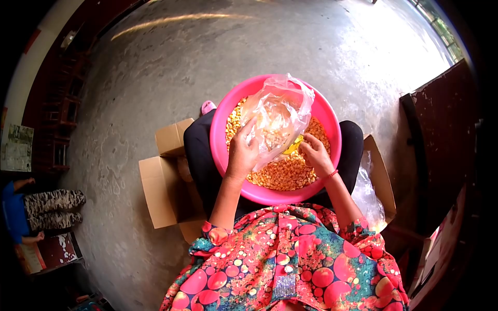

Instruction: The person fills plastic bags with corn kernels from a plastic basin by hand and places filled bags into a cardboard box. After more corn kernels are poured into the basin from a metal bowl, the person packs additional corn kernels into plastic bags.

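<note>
A pink basin [218, 156] rests on my lap, partly filled with orange-yellow corn kernels [282, 176]. Over it a clear plastic bag [277, 116] stands with its mouth gaping, and some kernels seem to show through it. My left hand [243, 151] grips the bag's near left side, thumb and fingers around the plastic. At the bag's lower right, my right hand [316, 155] is closed, fingertips pinching a small bright yellow object [294, 145]. Its kind I cannot make out, since the fingers and bag partly cover it.
An open cardboard box [158, 193] stands left of my legs. Another box [383, 181], holding clear plastic bags [368, 199], is on the right. A person in camouflage trousers [54, 207] is at far left, near wooden stools [67, 111]. Dark furniture [441, 135] stands at right.
</note>
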The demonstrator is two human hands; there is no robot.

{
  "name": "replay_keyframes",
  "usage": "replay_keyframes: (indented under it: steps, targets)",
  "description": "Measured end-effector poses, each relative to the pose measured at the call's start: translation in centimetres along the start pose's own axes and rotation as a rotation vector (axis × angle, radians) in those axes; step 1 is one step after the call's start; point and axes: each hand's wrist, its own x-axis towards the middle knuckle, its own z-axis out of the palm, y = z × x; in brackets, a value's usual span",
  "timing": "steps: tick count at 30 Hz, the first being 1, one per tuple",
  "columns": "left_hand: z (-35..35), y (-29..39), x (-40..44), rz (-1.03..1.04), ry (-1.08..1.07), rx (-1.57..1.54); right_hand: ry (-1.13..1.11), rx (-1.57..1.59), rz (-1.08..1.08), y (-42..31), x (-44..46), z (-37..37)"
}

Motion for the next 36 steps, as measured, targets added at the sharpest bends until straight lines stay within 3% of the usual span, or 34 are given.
replay_keyframes:
  steps: [2, 8, 12, 18, 21, 24, 26, 27, 28, 30, 31, 32, 33, 35, 36]
  targets:
    - [0.7, 1.0, -0.1, 0.057, 0.004, 0.029, -0.03, 0.425, 0.171, -1.8, -1.0, -0.3]
    - [2.6, 1.4, -0.8, 0.013, -0.021, 0.109, -0.189, 0.848, 0.034, -3.3, -2.2, -2.6]
    - [3.3, 1.3, -1.9, 0.027, -0.033, 0.162, -0.392, 0.832, -0.158, -9.1, -5.2, -0.9]
    - [3.4, 2.6, -2.3, 0.063, -0.047, 0.163, -0.412, 0.788, 0.026, -9.7, -4.1, 4.6]
    - [3.0, 2.1, -2.5, 0.012, 0.0, -0.003, -0.225, 0.701, 0.036, -7.2, -0.7, 5.7]
    - [2.3, 1.3, -2.7, 0.057, 0.013, 0.02, -0.075, 0.553, -0.021, -3.9, 2.8, 5.0]
    - [2.2, 0.8, -2.9, 0.015, 0.023, 0.019, -0.036, 0.217, -0.146, -2.2, 4.1, 4.3]
    - [2.2, 0.5, -2.9, -0.027, 0.03, 0.02, 0.012, -0.15, -0.006, -3.6, 3.0, 3.8]
    - [2.2, 0.2, -2.9, -0.029, 0.033, 0.019, 0.009, -0.153, -0.006, -2.3, 4.0, 3.4]
    - [2.2, 0.0, -2.8, 0.018, 0.042, 0.055, 0.134, -0.321, -0.243, -3.0, 4.3, 4.2]
    - [2.1, 0.0, -2.8, 0.017, 0.042, 0.055, 0.139, -0.451, -0.101, -3.7, 3.6, 3.1]
    - [2.0, 0.3, -2.6, 0.018, 0.049, 0.067, 0.14, -0.45, -0.101, -2.3, 5.0, 2.1]
    - [1.9, 0.5, -2.4, 0.02, 0.056, 0.079, 0.254, -1.098, -0.428, -2.5, 6.0, 1.6]
    - [1.8, 0.5, -1.7, 0.068, 0.071, 0.11, 0.28, -0.494, -0.52, -4.6, 4.4, 1.3]
    - [1.7, 0.8, -1.2, 0.114, 0.089, 0.14, 0.437, -0.75, -0.814, -5.1, 4.4, 0.9]
